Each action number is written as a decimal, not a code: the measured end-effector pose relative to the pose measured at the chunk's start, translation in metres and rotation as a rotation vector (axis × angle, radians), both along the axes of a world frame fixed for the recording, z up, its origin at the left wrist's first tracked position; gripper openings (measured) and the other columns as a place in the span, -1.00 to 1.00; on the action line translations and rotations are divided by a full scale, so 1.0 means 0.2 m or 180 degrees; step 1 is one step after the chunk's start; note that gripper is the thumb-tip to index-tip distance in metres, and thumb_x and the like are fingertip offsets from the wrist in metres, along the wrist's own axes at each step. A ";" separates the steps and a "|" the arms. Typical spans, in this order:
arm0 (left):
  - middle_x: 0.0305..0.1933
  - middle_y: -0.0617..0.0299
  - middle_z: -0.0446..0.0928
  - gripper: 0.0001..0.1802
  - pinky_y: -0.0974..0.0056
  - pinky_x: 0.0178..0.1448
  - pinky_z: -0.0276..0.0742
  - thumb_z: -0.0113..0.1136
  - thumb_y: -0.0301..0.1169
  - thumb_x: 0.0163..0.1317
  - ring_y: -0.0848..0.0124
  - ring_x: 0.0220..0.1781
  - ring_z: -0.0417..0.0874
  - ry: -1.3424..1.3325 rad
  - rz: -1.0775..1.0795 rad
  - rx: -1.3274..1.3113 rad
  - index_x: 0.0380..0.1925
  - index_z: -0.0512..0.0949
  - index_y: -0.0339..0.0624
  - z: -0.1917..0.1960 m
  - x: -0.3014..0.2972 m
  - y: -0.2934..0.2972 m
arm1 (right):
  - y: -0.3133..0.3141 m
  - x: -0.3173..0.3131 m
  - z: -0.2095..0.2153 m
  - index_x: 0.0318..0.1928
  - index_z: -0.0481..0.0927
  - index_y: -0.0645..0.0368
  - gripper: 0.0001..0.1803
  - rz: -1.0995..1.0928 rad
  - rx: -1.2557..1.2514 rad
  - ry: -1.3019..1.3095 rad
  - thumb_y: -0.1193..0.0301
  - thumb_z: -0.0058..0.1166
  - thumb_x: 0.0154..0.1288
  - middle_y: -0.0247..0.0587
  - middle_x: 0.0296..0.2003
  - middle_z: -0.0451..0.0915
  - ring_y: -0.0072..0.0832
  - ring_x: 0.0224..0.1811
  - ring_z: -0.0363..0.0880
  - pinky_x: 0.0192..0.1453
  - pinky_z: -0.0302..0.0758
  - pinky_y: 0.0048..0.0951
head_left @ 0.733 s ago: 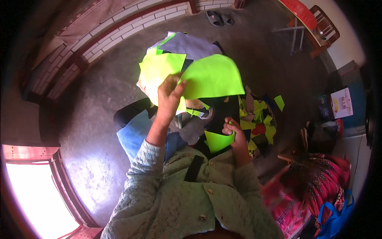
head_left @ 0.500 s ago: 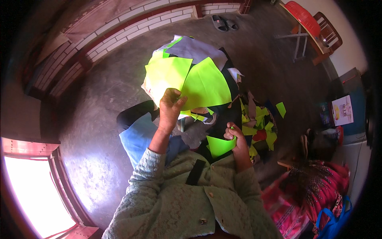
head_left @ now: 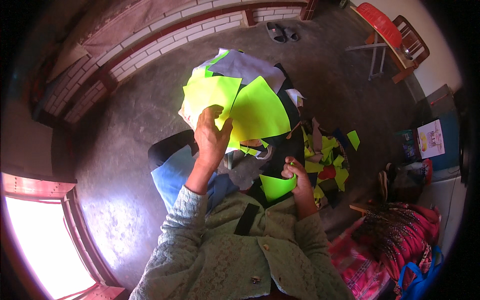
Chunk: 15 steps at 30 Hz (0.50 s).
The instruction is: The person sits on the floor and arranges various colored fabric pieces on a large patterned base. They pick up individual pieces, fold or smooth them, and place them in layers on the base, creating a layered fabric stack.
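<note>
one jacket [head_left: 215, 250], grey-green, patterned, worn by the person; fills the near ground.

one right hand [head_left: 294, 176], just beyond the jacket front: fingers curled tightly together, pinching the right end of a bright green piece [head_left: 276, 188]. the piece bends up into the grip, its free part pointing left — probably held by one end so that it does not slip away.

one blue cloth [head_left: 172, 172], spread at the person's left; reason for its place not clear.

one left hand [head_left: 211, 140], farther out: fingers curved, thumb standing apart, pinching nothing. whether the fingertips touch what lies beneath cannot be told.

one left yellow-green sheet [head_left: 212, 90], under that hand, and one right yellow-green sheet [head_left: 262, 112], close beside it; both overlie other pieces, likely placed there for easy reach.

one grey cloth [head_left: 255, 67], beyond the sheets.

one heap of scraps [head_left: 327, 150], to the right, green and yellow with some red — seemingly kept apart from the larger sheets.

one pair of dark sandals [head_left: 276, 33], far off, near a white-brick wall [head_left: 192, 35].
</note>
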<state>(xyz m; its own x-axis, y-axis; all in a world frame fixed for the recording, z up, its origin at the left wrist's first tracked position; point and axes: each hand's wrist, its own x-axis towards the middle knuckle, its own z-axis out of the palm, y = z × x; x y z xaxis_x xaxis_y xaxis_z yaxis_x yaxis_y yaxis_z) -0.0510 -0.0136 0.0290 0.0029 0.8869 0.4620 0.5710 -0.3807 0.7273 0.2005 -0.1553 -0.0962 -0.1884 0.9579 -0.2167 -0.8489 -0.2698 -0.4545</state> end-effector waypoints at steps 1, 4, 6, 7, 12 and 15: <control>-0.27 0.07 0.56 -0.68 0.25 -0.10 0.51 0.28 -0.51 -0.01 0.23 -0.20 0.61 0.0179 0.0018 0.0200 -0.21 0.47 -0.25 0.04 0.02 0.03 | 0.00 0.00 0.00 -0.04 0.42 0.15 -0.74 0.0014 0.0050 -0.0001 0.54 -0.01 0.25 -0.41 -0.60 0.30 -0.65 -0.55 0.28 -0.53 0.25 -0.62; -0.30 0.09 0.55 -0.71 0.15 -0.13 0.45 0.31 -0.35 0.01 0.17 -0.23 0.57 0.0632 -0.0065 0.0453 -0.26 0.53 -0.21 0.07 0.09 0.17 | 0.00 0.00 0.01 -0.05 0.42 0.14 -0.75 -0.0052 -0.0016 -0.0092 0.53 0.00 0.24 -0.42 -0.59 0.31 -0.66 -0.53 0.28 -0.49 0.25 -0.62; -0.31 0.11 0.52 -0.68 0.12 -0.10 0.35 0.32 -0.22 0.00 0.16 -0.20 0.51 0.1165 0.0011 0.0483 -0.28 0.57 -0.15 0.04 0.15 0.27 | 0.00 -0.01 0.02 -0.05 0.42 0.14 -0.75 0.0003 -0.0034 -0.0105 0.53 0.01 0.24 -0.43 -0.58 0.31 -0.66 -0.53 0.29 -0.47 0.24 -0.62; -0.30 0.11 0.52 -0.68 0.12 -0.08 0.34 0.32 -0.21 0.00 0.17 -0.18 0.50 0.1375 0.0027 0.0400 -0.29 0.57 -0.14 0.04 0.18 0.31 | 0.00 -0.01 0.02 -0.06 0.42 0.14 -0.75 0.0014 -0.0049 -0.0119 0.53 0.01 0.24 -0.43 -0.58 0.31 -0.67 -0.52 0.29 -0.47 0.24 -0.61; -0.28 0.15 0.50 -0.73 0.12 -0.02 0.30 0.34 -0.26 -0.09 0.16 -0.11 0.47 0.1685 -0.0086 0.0241 -0.36 0.60 -0.09 0.02 0.28 0.42 | 0.00 -0.01 0.03 -0.04 0.43 0.15 -0.74 -0.0059 -0.0027 -0.0222 0.52 0.03 0.24 -0.45 -0.58 0.31 -0.67 -0.52 0.27 -0.45 0.24 -0.59; -0.31 0.18 0.50 -0.76 0.12 -0.04 0.31 0.33 -0.35 -0.13 0.17 -0.14 0.49 0.1612 -0.0302 0.0453 -0.39 0.58 -0.09 -0.01 0.30 0.44 | -0.01 0.00 0.03 -0.04 0.43 0.16 -0.74 -0.0005 0.0034 -0.0146 0.51 0.03 0.24 -0.46 -0.58 0.30 -0.67 -0.52 0.27 -0.44 0.25 -0.57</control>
<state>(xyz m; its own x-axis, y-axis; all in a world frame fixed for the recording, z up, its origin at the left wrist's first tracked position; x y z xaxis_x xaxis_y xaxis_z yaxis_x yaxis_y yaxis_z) 0.0085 0.0748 0.0260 0.3338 0.8006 0.4975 0.7955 -0.5224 0.3070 0.2003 -0.1566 -0.0911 -0.1771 0.9605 -0.2149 -0.8275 -0.2635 -0.4959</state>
